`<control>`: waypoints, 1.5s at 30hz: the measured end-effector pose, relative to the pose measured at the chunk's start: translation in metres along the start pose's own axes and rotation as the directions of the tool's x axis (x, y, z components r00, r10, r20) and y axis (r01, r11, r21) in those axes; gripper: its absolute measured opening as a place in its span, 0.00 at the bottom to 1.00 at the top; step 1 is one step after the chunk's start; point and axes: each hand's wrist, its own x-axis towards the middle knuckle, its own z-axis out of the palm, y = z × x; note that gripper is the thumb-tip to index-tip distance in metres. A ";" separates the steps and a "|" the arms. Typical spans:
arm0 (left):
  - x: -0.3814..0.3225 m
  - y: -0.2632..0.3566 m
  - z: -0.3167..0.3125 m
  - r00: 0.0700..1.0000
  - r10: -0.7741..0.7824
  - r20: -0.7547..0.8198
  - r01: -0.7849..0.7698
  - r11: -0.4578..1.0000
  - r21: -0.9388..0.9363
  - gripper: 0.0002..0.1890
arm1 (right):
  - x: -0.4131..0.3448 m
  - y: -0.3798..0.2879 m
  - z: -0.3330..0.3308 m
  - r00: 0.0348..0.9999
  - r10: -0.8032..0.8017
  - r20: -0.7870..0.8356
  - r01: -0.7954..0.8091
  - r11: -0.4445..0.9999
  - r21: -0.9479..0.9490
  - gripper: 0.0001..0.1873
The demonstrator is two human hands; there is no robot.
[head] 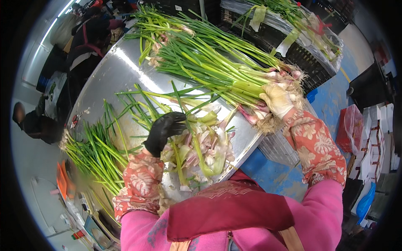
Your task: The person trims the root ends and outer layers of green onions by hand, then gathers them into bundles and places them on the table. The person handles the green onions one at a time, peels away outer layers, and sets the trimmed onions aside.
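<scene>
My left hand [165, 131], in a black glove, is over a heap of peeled garlic skins and trimmed leaves [204, 147] on the steel table [103, 81]. Its fingers curl, and their tips are at a green leaf; whether they grip it is hidden. On the right, my right hand [278, 98] wears a cream glove and grasps stalks of green garlic [216, 72] just above the bulbs. That large bunch lies slantwise, its purple-white bulbs and roots [295, 78] toward the right edge. Another bunch of green stalks [97, 147] lies left of my left arm.
A black crate lined with clear plastic [276, 28] holds more green stalks beyond the table. Red-handled cutters [74, 120] lie near the left edge. A grey crate [279, 150] stands below the right edge. Other people [84, 47] are at the far left. A red basket [348, 128] stands at right.
</scene>
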 end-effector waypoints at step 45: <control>-0.020 -0.006 0.046 0.978 0.151 0.143 -0.013 0.729 -0.684 0.25 | -0.067 -0.177 0.081 0.623 -0.473 0.623 -0.776 -0.272 0.569 0.28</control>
